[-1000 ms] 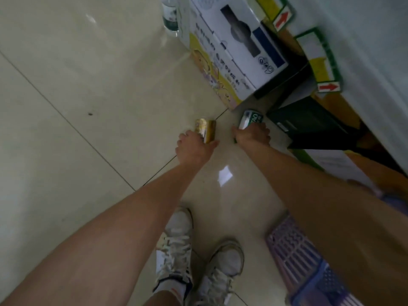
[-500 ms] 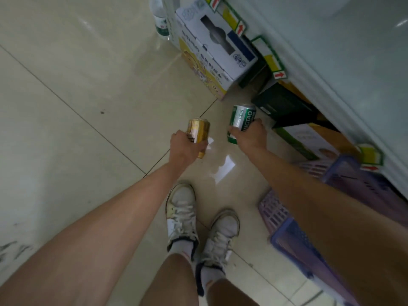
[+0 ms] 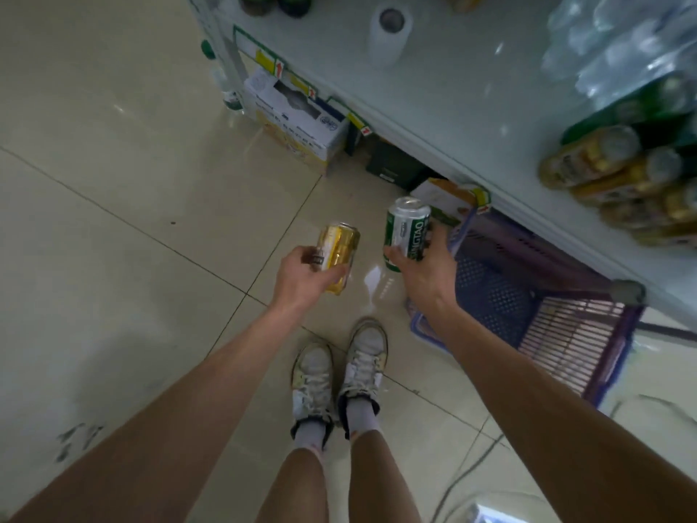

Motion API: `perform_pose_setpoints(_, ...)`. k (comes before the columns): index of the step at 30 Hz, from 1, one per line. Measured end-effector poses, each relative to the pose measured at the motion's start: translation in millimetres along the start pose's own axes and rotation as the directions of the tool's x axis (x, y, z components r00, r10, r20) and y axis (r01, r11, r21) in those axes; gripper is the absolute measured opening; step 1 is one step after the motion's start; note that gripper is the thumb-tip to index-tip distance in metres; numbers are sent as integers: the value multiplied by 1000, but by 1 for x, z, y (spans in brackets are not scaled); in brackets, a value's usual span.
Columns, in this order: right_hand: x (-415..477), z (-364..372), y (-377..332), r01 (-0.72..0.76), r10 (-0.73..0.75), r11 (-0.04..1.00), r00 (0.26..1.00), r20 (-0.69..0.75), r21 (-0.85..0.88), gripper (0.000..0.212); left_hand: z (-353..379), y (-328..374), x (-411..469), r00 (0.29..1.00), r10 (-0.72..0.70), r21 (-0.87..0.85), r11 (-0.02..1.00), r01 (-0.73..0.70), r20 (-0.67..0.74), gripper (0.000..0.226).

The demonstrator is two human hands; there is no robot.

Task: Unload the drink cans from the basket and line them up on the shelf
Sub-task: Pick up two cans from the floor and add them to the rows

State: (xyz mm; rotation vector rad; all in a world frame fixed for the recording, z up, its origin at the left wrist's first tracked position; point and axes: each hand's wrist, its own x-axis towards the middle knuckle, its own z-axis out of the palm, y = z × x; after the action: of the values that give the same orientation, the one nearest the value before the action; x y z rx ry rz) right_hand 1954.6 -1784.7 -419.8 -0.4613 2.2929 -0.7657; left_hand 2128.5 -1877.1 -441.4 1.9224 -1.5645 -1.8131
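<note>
My left hand (image 3: 301, 275) grips a gold drink can (image 3: 338, 251), held upright above the tiled floor. A green and white can (image 3: 405, 230) is in my right hand (image 3: 424, 271), just left of the purple basket (image 3: 565, 334) that stands on the floor under the shelf edge. Inside the basket I see only its mesh bottom. The pale shelf (image 3: 471, 88) runs across the upper right. Gold cans (image 3: 599, 164) and green cans (image 3: 648, 115) stand in rows at its right end.
A roll of white paper (image 3: 388, 35) stands on the shelf, and wrapped water bottles (image 3: 622, 43) fill its far right. Cardboard boxes (image 3: 298, 122) sit on the floor below the shelf. My feet in white trainers (image 3: 339, 368) are between my arms.
Both hands have lifted the cans up from the floor. My view has risen, so the shelf top and the basket have come into sight.
</note>
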Motion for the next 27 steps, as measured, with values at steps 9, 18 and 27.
perform_pose_setpoints(9, -65, -97, 40, -167, 193, 971, 970, -148, 173, 65, 50, 27, -69, 973, 78, 12, 997, -83, 216, 56)
perform_pose_setpoints(18, -102, -171, 124, -188, 268, 932, 933, -241, 309, 68, 136, 38, -113, 933, 237, 185, 938, -292, 270, 68)
perform_pose_setpoints(27, -105, -250, 197, -154, 254, 935, 918, -304, 319, 71, 245, 64, -172, 857, 383, 304, 818, -488, 344, 69)
